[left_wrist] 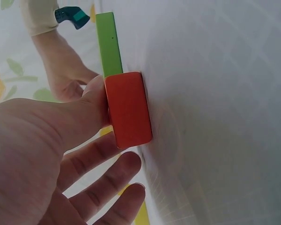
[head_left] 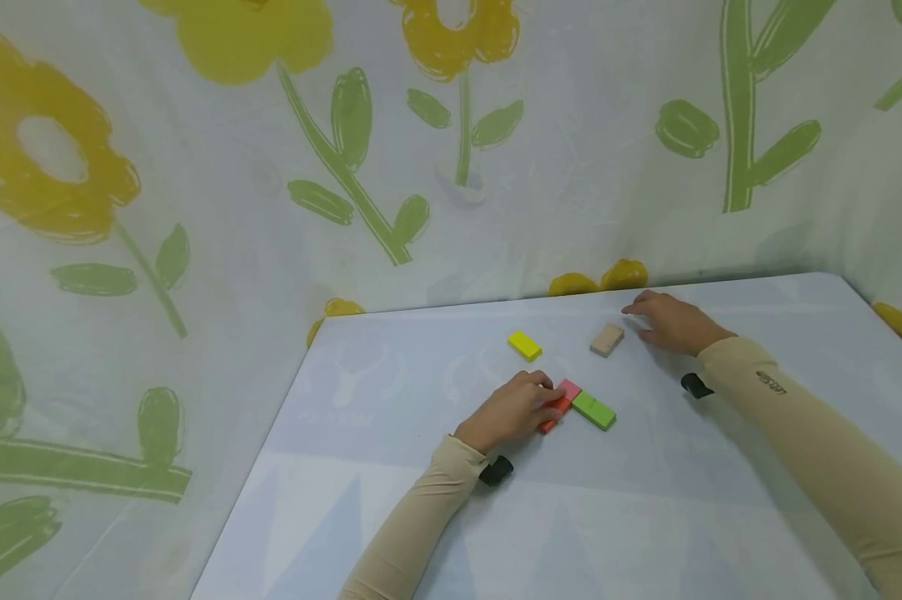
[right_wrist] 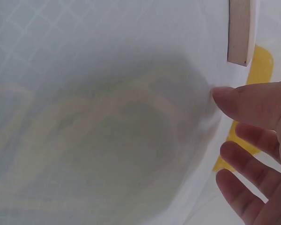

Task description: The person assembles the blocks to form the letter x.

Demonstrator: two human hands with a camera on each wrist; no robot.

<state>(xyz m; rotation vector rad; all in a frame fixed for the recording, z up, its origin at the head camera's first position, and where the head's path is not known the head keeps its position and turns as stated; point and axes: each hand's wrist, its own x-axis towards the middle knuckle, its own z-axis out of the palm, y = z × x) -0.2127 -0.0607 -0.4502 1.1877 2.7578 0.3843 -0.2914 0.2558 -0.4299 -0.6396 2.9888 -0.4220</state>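
In the head view a red block (head_left: pixel 550 426) lies on the table, its far end meeting a pink block (head_left: pixel 569 388). My left hand (head_left: pixel 507 410) pinches the red block between thumb and index finger; the left wrist view shows the red block's end face (left_wrist: pixel 129 110), the other fingers spread loosely. A green block (head_left: pixel 594 411) stretches away at an angle beside the pink one. To the right, my right hand (head_left: pixel 676 322) hovers with slightly bent fingers, holding nothing. Its thumb is close to a bare wood block (head_left: pixel 607 339), apart from it.
A yellow block (head_left: pixel 524 345) lies on the table (head_left: pixel 331 517), left of the wood block. Behind the table's far edge hangs a white cloth (head_left: pixel 571 192) with printed flowers. Each wrist carries a dark strap-on piece.
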